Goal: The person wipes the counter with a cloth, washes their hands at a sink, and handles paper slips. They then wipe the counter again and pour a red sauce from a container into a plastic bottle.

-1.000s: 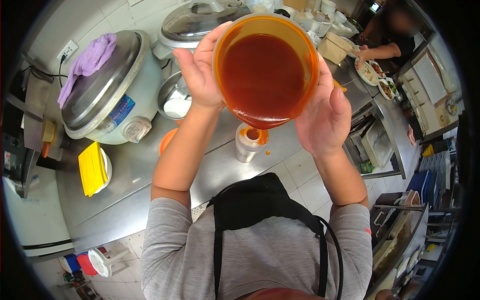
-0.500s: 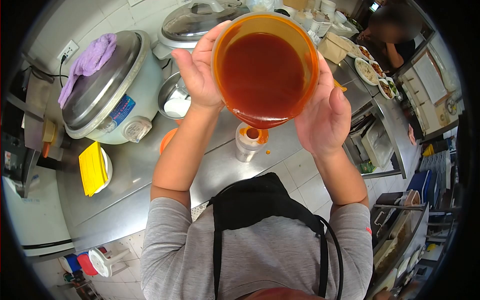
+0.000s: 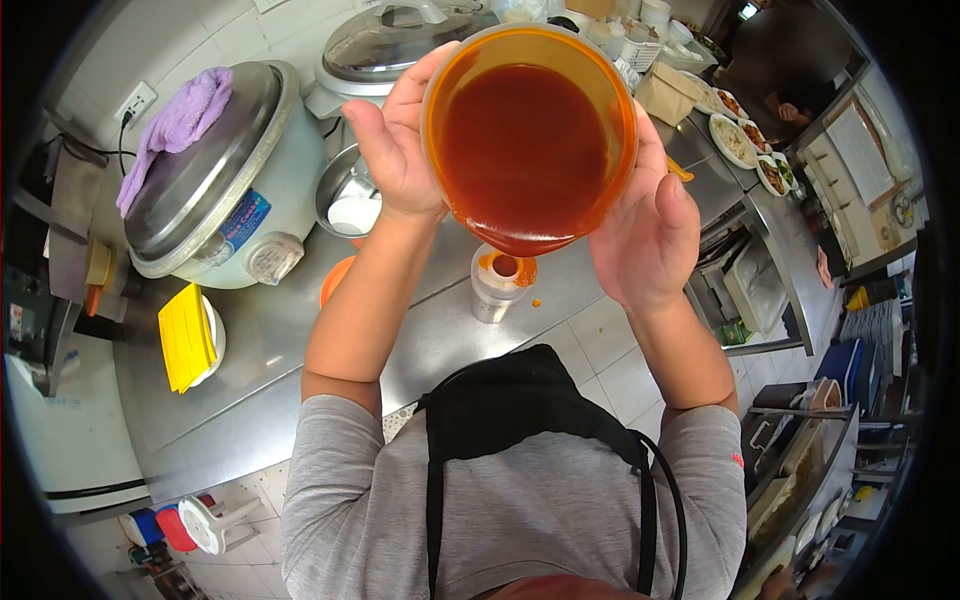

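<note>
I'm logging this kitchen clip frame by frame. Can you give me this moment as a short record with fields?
left hand: grips the left side of the tub
right hand: grips the right side of the tub
tub: orange, see-through, holds red sauce, tilted over the bottle
bottle: small, upright on the steel counter, orange sauce smeared round its mouth
spill: a drop on the counter beside the bottle
left of the hands: rice cooker with a purple cloth on its lid

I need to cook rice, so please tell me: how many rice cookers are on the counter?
2. One rice cooker stands at the left, with a purple cloth on its lid. The second cooker is behind it, partly hidden by the left hand. More may be hidden.
</note>
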Demonstrator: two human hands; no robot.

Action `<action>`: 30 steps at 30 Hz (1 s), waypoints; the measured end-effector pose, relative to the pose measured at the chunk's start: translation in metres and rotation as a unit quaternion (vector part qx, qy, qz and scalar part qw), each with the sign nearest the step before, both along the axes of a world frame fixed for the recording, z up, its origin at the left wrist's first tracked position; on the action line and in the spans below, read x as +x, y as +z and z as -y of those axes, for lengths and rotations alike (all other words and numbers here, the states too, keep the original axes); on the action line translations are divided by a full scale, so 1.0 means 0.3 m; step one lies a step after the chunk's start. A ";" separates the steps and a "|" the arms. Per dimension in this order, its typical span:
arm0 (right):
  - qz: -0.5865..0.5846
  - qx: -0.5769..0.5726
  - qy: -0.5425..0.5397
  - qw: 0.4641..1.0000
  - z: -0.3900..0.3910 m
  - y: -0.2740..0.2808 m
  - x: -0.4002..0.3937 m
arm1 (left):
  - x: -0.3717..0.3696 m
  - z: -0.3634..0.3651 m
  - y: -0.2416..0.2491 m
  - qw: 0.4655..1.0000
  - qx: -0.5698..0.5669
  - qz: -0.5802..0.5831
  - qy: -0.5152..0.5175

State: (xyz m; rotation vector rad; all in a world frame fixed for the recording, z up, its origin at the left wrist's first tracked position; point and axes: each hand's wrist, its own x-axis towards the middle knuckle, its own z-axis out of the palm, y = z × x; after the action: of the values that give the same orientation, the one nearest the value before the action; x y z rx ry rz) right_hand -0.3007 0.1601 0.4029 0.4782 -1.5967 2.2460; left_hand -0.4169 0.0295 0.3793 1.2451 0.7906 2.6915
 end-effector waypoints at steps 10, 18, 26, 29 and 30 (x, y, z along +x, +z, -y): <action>0.000 0.000 -0.013 1.000 0.005 0.000 0.003 | 0.001 0.000 0.002 0.999 0.001 -0.041 0.007; 0.001 -0.002 -0.011 1.000 0.003 -0.003 0.001 | -0.003 0.001 -0.007 0.999 0.016 -0.043 -0.006; -0.015 -0.012 -0.021 1.000 0.009 -0.001 0.001 | -0.001 0.000 -0.002 1.000 0.013 -0.020 -0.003; -0.016 -0.015 -0.022 1.000 0.009 -0.003 0.001 | -0.002 0.000 -0.003 1.000 0.016 -0.018 -0.006; -0.015 -0.014 -0.023 1.000 0.009 -0.003 0.001 | -0.001 0.000 -0.004 1.000 0.017 -0.014 -0.005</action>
State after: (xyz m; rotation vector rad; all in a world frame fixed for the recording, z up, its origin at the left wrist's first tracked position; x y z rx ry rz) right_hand -0.3006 0.1573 0.4019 0.4619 -1.5428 2.2146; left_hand -0.4172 0.0295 0.3781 1.2936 0.7423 2.6956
